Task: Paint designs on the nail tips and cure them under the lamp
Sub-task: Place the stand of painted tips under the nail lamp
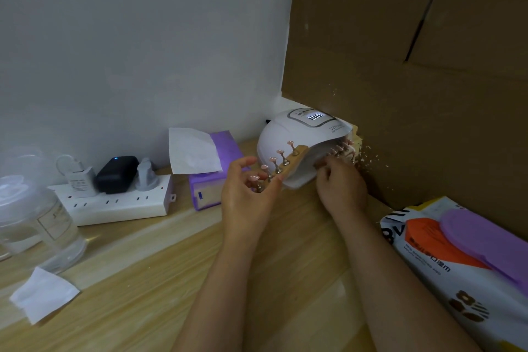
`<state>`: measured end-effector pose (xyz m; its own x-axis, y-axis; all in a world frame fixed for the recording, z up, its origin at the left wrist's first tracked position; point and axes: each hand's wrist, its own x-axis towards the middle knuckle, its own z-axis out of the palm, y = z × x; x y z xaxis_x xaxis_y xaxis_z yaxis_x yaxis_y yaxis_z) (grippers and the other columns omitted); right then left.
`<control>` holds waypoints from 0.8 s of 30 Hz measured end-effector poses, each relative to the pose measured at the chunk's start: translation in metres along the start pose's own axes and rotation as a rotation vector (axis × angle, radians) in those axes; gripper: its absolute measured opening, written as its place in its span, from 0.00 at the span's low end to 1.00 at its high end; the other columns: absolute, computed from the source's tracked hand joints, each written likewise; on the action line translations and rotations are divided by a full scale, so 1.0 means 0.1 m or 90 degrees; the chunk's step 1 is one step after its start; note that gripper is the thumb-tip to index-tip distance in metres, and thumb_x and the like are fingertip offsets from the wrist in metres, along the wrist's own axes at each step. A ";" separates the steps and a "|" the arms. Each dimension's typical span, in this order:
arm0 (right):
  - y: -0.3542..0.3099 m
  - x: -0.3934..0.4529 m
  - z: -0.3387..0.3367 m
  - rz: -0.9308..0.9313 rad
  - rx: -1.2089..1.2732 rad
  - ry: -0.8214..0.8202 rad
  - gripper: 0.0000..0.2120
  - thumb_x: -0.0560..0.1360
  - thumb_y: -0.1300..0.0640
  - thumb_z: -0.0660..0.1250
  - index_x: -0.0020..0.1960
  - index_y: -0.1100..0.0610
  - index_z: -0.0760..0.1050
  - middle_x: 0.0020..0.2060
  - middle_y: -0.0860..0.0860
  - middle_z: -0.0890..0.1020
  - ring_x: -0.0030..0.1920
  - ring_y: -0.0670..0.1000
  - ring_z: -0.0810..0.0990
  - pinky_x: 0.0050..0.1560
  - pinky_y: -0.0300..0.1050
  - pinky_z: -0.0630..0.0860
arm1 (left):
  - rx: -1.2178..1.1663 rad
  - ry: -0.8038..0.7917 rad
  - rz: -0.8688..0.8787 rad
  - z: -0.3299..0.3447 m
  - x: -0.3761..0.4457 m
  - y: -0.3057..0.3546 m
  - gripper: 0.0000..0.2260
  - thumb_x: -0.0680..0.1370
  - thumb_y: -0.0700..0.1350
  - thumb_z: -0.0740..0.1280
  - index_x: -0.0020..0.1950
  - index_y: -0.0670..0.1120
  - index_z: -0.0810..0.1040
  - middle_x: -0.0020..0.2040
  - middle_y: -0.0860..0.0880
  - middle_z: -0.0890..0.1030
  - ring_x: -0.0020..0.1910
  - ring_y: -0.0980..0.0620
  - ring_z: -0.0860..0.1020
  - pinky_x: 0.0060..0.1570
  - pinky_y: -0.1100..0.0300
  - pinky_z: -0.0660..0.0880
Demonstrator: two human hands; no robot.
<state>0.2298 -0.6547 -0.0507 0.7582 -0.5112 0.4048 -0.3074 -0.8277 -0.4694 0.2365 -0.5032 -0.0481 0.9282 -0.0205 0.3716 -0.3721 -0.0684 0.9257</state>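
Observation:
A white curing lamp (288,134) stands at the back of the wooden table (148,271), its display lit. My left hand (247,197) grips one end of a wooden strip holder (295,157) with several pink nail tips on metal stands; the holder is lifted and tilted at the lamp's mouth. My right hand (341,186) grips a second holder (343,150) of pink nail tips at the right side of the lamp's opening; much of it is hidden by the hand and lamp.
A tall cardboard box (414,66) stands close on the right. A wet-wipe pack (463,260) lies at the right front. A purple tissue box (211,177), a power strip (120,203) with chargers, a clear jar (34,223) and a white tissue (43,294) lie left.

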 end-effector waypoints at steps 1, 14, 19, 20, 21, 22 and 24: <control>-0.01 0.00 0.01 -0.034 -0.010 -0.023 0.13 0.79 0.57 0.55 0.58 0.58 0.76 0.56 0.57 0.75 0.50 0.55 0.75 0.38 0.41 0.63 | -0.001 -0.004 0.000 0.00 0.00 0.00 0.18 0.69 0.42 0.74 0.54 0.51 0.70 0.39 0.56 0.77 0.36 0.64 0.75 0.33 0.78 0.68; -0.02 0.03 0.06 0.083 0.005 -0.037 0.17 0.79 0.58 0.54 0.67 0.59 0.66 0.59 0.60 0.73 0.56 0.59 0.74 0.50 0.49 0.70 | 0.007 -0.023 0.005 0.00 0.00 0.00 0.19 0.69 0.43 0.74 0.49 0.57 0.67 0.38 0.56 0.77 0.35 0.68 0.74 0.32 0.78 0.68; -0.07 -0.04 0.00 0.049 0.366 0.005 0.12 0.77 0.62 0.56 0.40 0.59 0.76 0.33 0.50 0.77 0.30 0.41 0.71 0.25 0.31 0.64 | 0.042 -0.041 0.028 0.02 -0.01 -0.03 0.20 0.68 0.41 0.75 0.48 0.58 0.67 0.37 0.56 0.77 0.34 0.66 0.74 0.33 0.77 0.69; -0.10 -0.05 -0.03 0.096 0.463 -0.015 0.14 0.77 0.62 0.56 0.35 0.58 0.73 0.27 0.47 0.75 0.25 0.40 0.68 0.21 0.29 0.62 | 0.054 -0.047 0.036 0.02 -0.02 -0.04 0.21 0.68 0.42 0.75 0.49 0.58 0.67 0.37 0.56 0.77 0.34 0.66 0.74 0.33 0.77 0.69; -0.12 -0.04 -0.06 0.157 0.569 -0.047 0.15 0.77 0.60 0.55 0.34 0.57 0.73 0.22 0.46 0.73 0.21 0.40 0.66 0.19 0.31 0.60 | 0.061 -0.051 0.043 0.02 -0.02 -0.04 0.21 0.68 0.42 0.75 0.49 0.58 0.67 0.37 0.57 0.77 0.34 0.66 0.74 0.34 0.77 0.69; -0.14 -0.03 -0.10 0.213 0.677 -0.083 0.16 0.78 0.58 0.53 0.34 0.57 0.73 0.20 0.46 0.72 0.18 0.41 0.64 0.18 0.33 0.59 | 0.064 -0.054 0.048 0.01 -0.01 -0.05 0.21 0.68 0.42 0.75 0.49 0.58 0.66 0.38 0.58 0.77 0.34 0.66 0.73 0.34 0.77 0.69; -0.14 -0.01 -0.17 0.271 0.811 -0.142 0.16 0.78 0.55 0.54 0.36 0.58 0.74 0.19 0.48 0.72 0.17 0.43 0.62 0.17 0.33 0.57 | 0.066 -0.058 0.053 -0.01 0.00 -0.05 0.21 0.68 0.42 0.75 0.49 0.58 0.67 0.38 0.59 0.77 0.35 0.66 0.74 0.34 0.76 0.69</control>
<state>0.2237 -0.6469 -0.0315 0.8519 -0.5228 -0.0289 0.1087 0.2304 -0.9670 0.2384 -0.5017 -0.0525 0.8924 -0.1209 0.4348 -0.4500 -0.1651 0.8777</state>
